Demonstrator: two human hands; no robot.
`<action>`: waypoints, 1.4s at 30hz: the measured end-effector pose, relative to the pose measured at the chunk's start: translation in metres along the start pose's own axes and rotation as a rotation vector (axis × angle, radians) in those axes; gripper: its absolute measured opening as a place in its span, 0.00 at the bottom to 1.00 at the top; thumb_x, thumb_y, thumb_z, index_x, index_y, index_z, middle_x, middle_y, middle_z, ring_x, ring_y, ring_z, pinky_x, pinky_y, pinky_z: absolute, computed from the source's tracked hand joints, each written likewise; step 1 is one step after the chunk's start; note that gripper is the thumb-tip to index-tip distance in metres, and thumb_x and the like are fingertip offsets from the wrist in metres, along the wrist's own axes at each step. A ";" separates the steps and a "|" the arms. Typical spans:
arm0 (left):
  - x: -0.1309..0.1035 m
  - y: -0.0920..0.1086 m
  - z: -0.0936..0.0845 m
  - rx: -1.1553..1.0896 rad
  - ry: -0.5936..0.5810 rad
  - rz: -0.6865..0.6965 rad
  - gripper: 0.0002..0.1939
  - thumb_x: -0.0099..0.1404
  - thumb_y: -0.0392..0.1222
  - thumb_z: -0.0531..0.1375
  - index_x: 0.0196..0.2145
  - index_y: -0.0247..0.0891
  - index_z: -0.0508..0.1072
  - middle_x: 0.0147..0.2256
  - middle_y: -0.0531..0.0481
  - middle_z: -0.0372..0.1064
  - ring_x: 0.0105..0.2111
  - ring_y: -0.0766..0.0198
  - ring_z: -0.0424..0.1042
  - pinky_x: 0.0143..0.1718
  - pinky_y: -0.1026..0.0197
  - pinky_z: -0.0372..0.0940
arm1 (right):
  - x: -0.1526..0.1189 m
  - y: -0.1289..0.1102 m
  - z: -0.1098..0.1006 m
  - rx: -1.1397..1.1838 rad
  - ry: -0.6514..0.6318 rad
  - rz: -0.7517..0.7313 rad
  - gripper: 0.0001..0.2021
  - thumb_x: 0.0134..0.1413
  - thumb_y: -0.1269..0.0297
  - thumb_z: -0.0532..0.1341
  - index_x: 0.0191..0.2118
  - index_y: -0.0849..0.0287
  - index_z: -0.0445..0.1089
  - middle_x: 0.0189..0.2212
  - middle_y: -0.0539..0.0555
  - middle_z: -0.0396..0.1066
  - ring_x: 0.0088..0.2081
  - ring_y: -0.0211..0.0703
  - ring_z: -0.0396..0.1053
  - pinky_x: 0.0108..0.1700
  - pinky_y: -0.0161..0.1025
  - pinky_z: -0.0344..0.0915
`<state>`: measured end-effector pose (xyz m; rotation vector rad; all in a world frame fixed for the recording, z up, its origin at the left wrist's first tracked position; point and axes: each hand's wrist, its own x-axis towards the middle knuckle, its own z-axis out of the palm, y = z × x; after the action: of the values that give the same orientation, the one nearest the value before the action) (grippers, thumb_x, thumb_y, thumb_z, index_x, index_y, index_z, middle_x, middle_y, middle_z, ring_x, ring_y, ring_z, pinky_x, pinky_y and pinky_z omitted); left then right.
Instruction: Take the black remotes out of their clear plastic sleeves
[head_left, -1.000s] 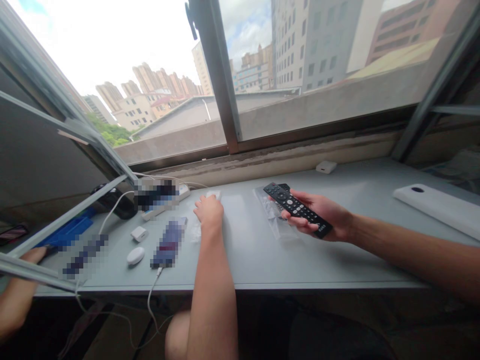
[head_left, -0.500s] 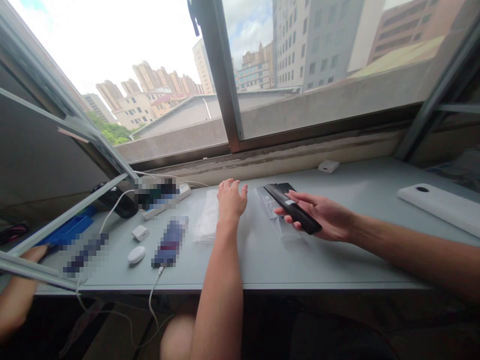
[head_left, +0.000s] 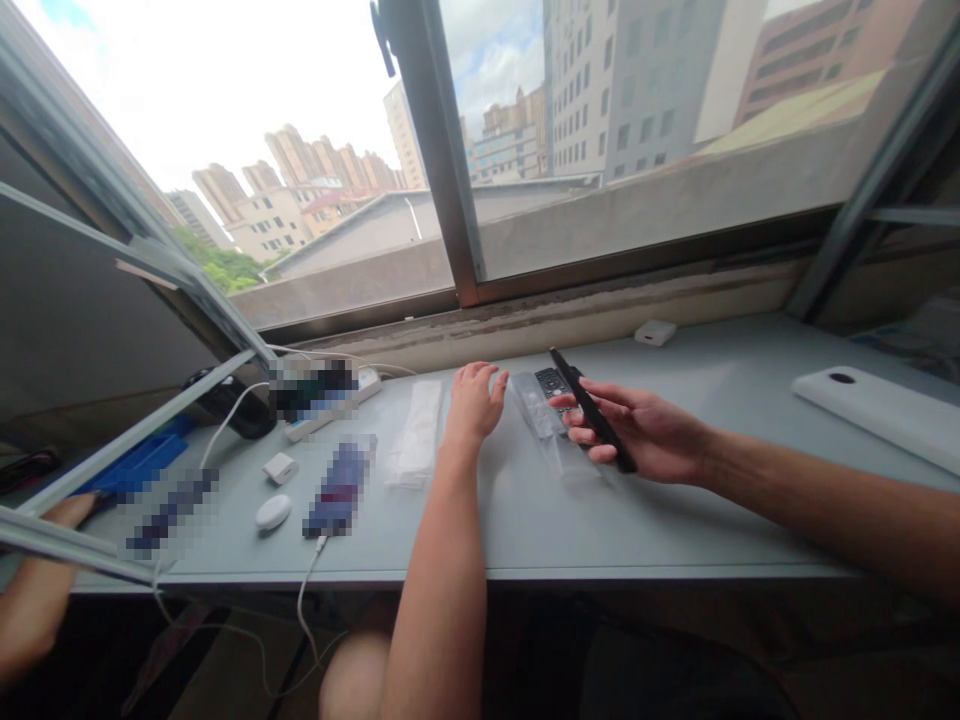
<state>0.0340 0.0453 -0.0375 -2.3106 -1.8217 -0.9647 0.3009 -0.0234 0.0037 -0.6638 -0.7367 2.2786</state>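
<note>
My right hand [head_left: 637, 425] holds a slim black remote-like device [head_left: 596, 415], tilted on its edge with its top end pointing up and left. Behind it, a second black remote with buttons [head_left: 551, 385] lies on the desk, partly hidden by my fingers. Clear plastic bags [head_left: 534, 415] lie beside and below that remote. My left hand [head_left: 476, 400] hovers over or rests on the desk between the bags, fingers spread and holding nothing. Just left of it is a stack of translucent plastic bags [head_left: 416, 435].
Blurred-out phones [head_left: 341, 490] with cables, a white adapter [head_left: 280, 467], a white oval item [head_left: 274, 512] and a power strip [head_left: 330, 405] are on the left. Another person's arm [head_left: 34, 590] reaches in there. A white device [head_left: 877, 410] and small white box [head_left: 655, 332] sit right.
My right hand has turned the black device onto its edge, showing more of the remote behind. My left hand has shifted slightly right.
</note>
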 end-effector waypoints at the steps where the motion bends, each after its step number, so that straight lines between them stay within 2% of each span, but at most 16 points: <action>1: 0.000 0.000 0.000 -0.001 -0.003 -0.002 0.20 0.82 0.49 0.53 0.59 0.40 0.80 0.60 0.40 0.75 0.64 0.52 0.69 0.72 0.49 0.59 | 0.000 0.000 0.001 -0.008 0.025 -0.008 0.14 0.75 0.59 0.61 0.58 0.60 0.72 0.34 0.55 0.71 0.31 0.43 0.72 0.23 0.34 0.71; 7: 0.000 -0.001 0.002 -0.010 -0.013 -0.022 0.20 0.82 0.49 0.53 0.59 0.42 0.80 0.61 0.41 0.74 0.65 0.51 0.68 0.72 0.49 0.60 | -0.001 -0.001 0.009 -0.043 0.087 0.021 0.19 0.81 0.56 0.51 0.59 0.65 0.69 0.43 0.65 0.77 0.33 0.45 0.76 0.29 0.37 0.79; 11: 0.000 -0.002 0.002 -0.009 -0.024 -0.017 0.20 0.82 0.49 0.53 0.59 0.40 0.80 0.61 0.40 0.75 0.65 0.51 0.68 0.72 0.49 0.59 | 0.000 -0.002 0.005 -0.037 0.017 0.010 0.20 0.81 0.56 0.47 0.60 0.64 0.69 0.37 0.62 0.76 0.26 0.42 0.71 0.18 0.31 0.66; 13: 0.000 -0.002 0.002 -0.004 -0.030 -0.020 0.20 0.82 0.49 0.53 0.59 0.40 0.80 0.60 0.40 0.75 0.65 0.51 0.68 0.72 0.49 0.59 | 0.000 -0.003 0.001 -0.028 -0.007 0.036 0.20 0.81 0.57 0.47 0.59 0.65 0.69 0.33 0.59 0.73 0.22 0.40 0.67 0.15 0.30 0.62; 16: 0.000 -0.001 0.002 0.007 -0.032 -0.019 0.20 0.82 0.49 0.53 0.59 0.41 0.80 0.60 0.41 0.75 0.65 0.51 0.69 0.72 0.50 0.59 | 0.001 -0.003 -0.003 -0.015 -0.017 0.081 0.20 0.80 0.58 0.48 0.54 0.66 0.72 0.25 0.52 0.66 0.18 0.36 0.59 0.15 0.30 0.61; 18: 0.000 -0.001 0.002 0.010 -0.035 -0.012 0.20 0.82 0.49 0.53 0.59 0.40 0.80 0.60 0.40 0.76 0.65 0.52 0.69 0.72 0.50 0.59 | 0.001 -0.002 -0.003 -0.002 -0.028 0.077 0.20 0.80 0.55 0.50 0.50 0.66 0.73 0.23 0.50 0.63 0.18 0.36 0.58 0.16 0.31 0.62; 21: -0.001 0.000 0.001 0.010 -0.039 -0.011 0.20 0.82 0.49 0.53 0.59 0.39 0.80 0.60 0.40 0.76 0.64 0.52 0.70 0.72 0.50 0.59 | 0.000 -0.001 -0.001 0.040 -0.021 0.037 0.19 0.77 0.51 0.57 0.49 0.64 0.73 0.27 0.52 0.65 0.23 0.38 0.64 0.19 0.31 0.66; 24: -0.001 0.001 0.001 0.007 -0.041 -0.017 0.20 0.82 0.49 0.53 0.59 0.40 0.80 0.60 0.40 0.76 0.64 0.52 0.70 0.72 0.50 0.59 | 0.000 -0.002 0.003 0.038 0.053 0.002 0.13 0.74 0.57 0.63 0.54 0.61 0.73 0.33 0.55 0.72 0.27 0.40 0.69 0.21 0.31 0.70; 26: -0.001 0.000 0.002 0.003 -0.041 -0.018 0.21 0.82 0.49 0.53 0.59 0.40 0.80 0.59 0.40 0.76 0.64 0.52 0.70 0.72 0.49 0.59 | -0.001 -0.003 0.004 0.010 0.107 0.002 0.12 0.74 0.61 0.62 0.56 0.59 0.73 0.38 0.57 0.76 0.28 0.40 0.71 0.22 0.31 0.72; 28: -0.001 0.000 0.002 0.001 -0.042 -0.020 0.21 0.82 0.49 0.53 0.59 0.39 0.80 0.59 0.39 0.76 0.64 0.51 0.70 0.71 0.49 0.59 | 0.000 -0.003 0.005 -0.005 0.131 0.003 0.13 0.77 0.59 0.59 0.56 0.60 0.72 0.40 0.59 0.78 0.28 0.41 0.72 0.22 0.32 0.73; 31: -0.001 -0.001 0.003 0.003 -0.044 -0.026 0.21 0.82 0.50 0.53 0.59 0.39 0.80 0.59 0.39 0.76 0.64 0.51 0.70 0.71 0.50 0.60 | 0.001 -0.003 0.005 0.001 0.096 0.006 0.17 0.79 0.54 0.54 0.52 0.63 0.72 0.38 0.60 0.76 0.27 0.41 0.69 0.21 0.34 0.70; 33: -0.001 -0.001 0.003 0.008 -0.045 -0.025 0.21 0.82 0.50 0.53 0.58 0.38 0.80 0.59 0.38 0.76 0.64 0.51 0.70 0.71 0.50 0.59 | 0.002 -0.003 0.004 0.013 0.052 0.025 0.17 0.79 0.55 0.53 0.50 0.63 0.72 0.36 0.59 0.74 0.26 0.40 0.68 0.21 0.33 0.68; 38: -0.001 -0.002 0.004 0.017 -0.049 -0.007 0.20 0.82 0.49 0.54 0.57 0.38 0.81 0.59 0.38 0.77 0.62 0.52 0.71 0.71 0.51 0.59 | 0.002 -0.001 -0.001 0.056 -0.054 0.014 0.15 0.77 0.57 0.57 0.55 0.63 0.72 0.34 0.56 0.71 0.28 0.40 0.67 0.24 0.33 0.71; 42: -0.001 -0.002 0.004 0.013 -0.045 -0.002 0.20 0.82 0.49 0.54 0.58 0.39 0.81 0.58 0.39 0.77 0.63 0.51 0.71 0.71 0.51 0.60 | 0.001 -0.001 0.000 0.057 -0.013 -0.020 0.11 0.73 0.65 0.61 0.56 0.61 0.72 0.36 0.56 0.73 0.30 0.40 0.70 0.25 0.32 0.72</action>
<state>0.0337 0.0471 -0.0420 -2.3420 -1.8413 -0.9060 0.3007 -0.0222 0.0036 -0.6130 -0.6791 2.2789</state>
